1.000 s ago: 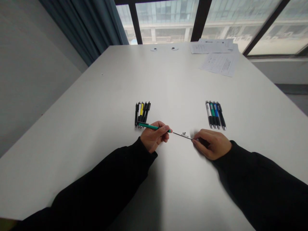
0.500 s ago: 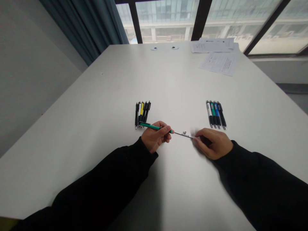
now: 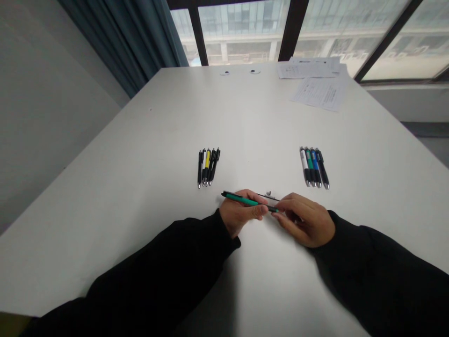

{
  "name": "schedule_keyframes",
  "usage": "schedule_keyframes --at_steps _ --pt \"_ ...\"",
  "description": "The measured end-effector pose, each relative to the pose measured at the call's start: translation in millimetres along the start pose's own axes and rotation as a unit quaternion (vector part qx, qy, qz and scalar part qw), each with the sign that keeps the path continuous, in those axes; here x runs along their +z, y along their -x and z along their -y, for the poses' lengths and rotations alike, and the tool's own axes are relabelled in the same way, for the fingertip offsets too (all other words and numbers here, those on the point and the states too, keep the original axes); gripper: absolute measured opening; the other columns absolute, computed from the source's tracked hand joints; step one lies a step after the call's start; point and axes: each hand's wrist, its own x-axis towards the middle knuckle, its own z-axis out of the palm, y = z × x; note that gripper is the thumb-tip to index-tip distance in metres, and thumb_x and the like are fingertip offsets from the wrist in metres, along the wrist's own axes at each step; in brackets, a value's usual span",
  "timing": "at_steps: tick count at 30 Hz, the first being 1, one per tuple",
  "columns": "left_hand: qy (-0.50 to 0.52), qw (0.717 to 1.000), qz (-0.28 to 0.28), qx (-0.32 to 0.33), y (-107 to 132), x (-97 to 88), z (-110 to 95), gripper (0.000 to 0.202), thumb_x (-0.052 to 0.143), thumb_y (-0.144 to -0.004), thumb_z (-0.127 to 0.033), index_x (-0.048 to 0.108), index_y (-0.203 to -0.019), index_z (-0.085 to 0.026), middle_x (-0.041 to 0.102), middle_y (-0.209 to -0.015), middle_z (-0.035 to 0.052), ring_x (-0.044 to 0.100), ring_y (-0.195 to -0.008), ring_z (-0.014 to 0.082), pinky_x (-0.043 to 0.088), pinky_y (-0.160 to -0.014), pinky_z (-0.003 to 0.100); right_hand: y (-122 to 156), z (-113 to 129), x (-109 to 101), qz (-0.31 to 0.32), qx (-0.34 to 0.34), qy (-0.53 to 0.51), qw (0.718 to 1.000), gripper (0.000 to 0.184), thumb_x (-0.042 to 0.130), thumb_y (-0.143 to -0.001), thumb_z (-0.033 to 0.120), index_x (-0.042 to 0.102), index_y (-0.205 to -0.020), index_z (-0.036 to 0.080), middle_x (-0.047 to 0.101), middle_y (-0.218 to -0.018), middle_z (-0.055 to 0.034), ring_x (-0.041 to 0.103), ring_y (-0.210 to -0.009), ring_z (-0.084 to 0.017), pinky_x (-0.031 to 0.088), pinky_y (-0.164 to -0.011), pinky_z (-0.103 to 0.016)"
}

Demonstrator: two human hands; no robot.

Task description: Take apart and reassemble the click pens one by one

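My left hand [image 3: 242,213] is closed around a green pen [image 3: 242,199] with a black clip, which slants down to the right. At the pen's front end, the thumb and forefinger of my right hand [image 3: 305,220] are pinched together on it. Whether a small part is also between those fingertips is hidden. Just beyond both hands, a thin dark pen refill [image 3: 268,197] lies on the table, its ends partly covered by my fingers. Beside it sits a small metal pen piece [image 3: 268,193].
A row of several pens [image 3: 207,167], black, white and yellow, lies on the left of the white table [image 3: 168,140]. Another row [image 3: 314,167], white, green, blue and black, lies on the right. Papers [image 3: 317,86] rest at the far right, by the window.
My left hand has moved right with the green pen, bringing its front end to my right fingers. The refill that stretched between the hands now lies on the table beyond them.
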Motion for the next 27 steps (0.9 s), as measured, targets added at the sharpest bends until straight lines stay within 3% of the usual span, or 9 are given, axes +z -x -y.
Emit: schedule_keyframes --at_steps 3,8,10,13,17,22,27 --pt "0.003 1.000 -0.021 0.017 -4 -14.3 -12 0.043 0.090 -0.050 -0.024 0.060 -0.079 -0.012 0.069 -0.072 0.0024 0.058 -0.053 0.0075 0.046 -0.053 0.021 3 -7 -8 -0.012 0.030 0.014 0.999 0.008 0.059 -0.085 0.019 0.060 -0.093 0.017 0.058 -0.076 -0.0034 0.048 -0.051 -0.010 0.040 -0.048 -0.024" --pt "-0.141 0.987 -0.011 0.075 -3 -38.2 -23 0.032 0.085 -0.057 -0.022 0.065 -0.080 -0.013 0.070 -0.076 0.0054 0.064 -0.063 0.0126 0.051 -0.063 0.026 8 -16 -21 0.003 0.052 0.054 0.997 0.007 0.057 -0.085 0.024 0.060 -0.085 0.017 0.056 -0.070 -0.0021 0.045 -0.049 -0.010 0.039 -0.049 -0.025" --pt "-0.244 0.963 -0.018 0.114 0 -40.8 -22 0.023 0.082 -0.063 -0.024 0.070 -0.080 -0.014 0.070 -0.071 0.0045 0.062 -0.061 0.0123 0.049 -0.062 0.025 10 -19 -22 0.025 0.054 0.065 0.996 0.010 0.056 -0.085 0.026 0.060 -0.084 0.017 0.057 -0.071 -0.0028 0.045 -0.050 -0.011 0.038 -0.050 -0.025" --pt "-0.391 0.899 -0.019 0.197 1 -40.2 -22 0.013 0.078 -0.067 -0.026 0.075 -0.077 -0.018 0.072 -0.074 0.0056 0.061 -0.062 0.0142 0.049 -0.064 0.027 11 -21 -21 0.049 0.055 0.079 0.994 0.012 0.055 -0.084 0.027 0.061 -0.084 0.017 0.058 -0.073 -0.0041 0.048 -0.056 -0.013 0.039 -0.054 -0.026" --pt "-0.474 0.836 -0.015 0.276 -4 -41.4 -25 0.006 0.076 -0.071 -0.026 0.076 -0.077 -0.025 0.074 -0.079 0.0062 0.064 -0.080 0.0209 0.049 -0.078 0.032 13 -22 -17 0.080 0.066 0.093 0.990 0.012 0.057 -0.083 0.028 0.062 -0.085 0.018 0.059 -0.074 -0.0041 0.053 -0.060 -0.014 0.040 -0.058 -0.027" --pt "-0.494 0.826 -0.016 0.273 -7 -44.5 -26 0.009 0.075 -0.070 -0.022 0.076 -0.078 -0.024 0.074 -0.082 0.0060 0.063 -0.081 0.0218 0.048 -0.080 0.034 14 -25 -18 0.094 0.067 0.108 0.987 0.011 0.057 -0.081 0.028 0.060 -0.082 0.017 0.057 -0.070 -0.0030 0.052 -0.060 -0.015 0.040 -0.059 -0.027" --pt "-0.522 0.808 -0.048 0.268 -5 -45.0 -25 0.010 0.071 -0.072 -0.019 0.074 -0.081 -0.023 0.071 -0.077 0.0041 0.058 -0.071 0.0183 0.045 -0.070 0.031 13 -27 -25 0.098 0.079 0.115 0.985 0.009 0.058 -0.079 0.026 0.059 -0.076 0.017 0.056 -0.067 -0.0027 0.051 -0.058 -0.015 0.039 -0.058 -0.027"
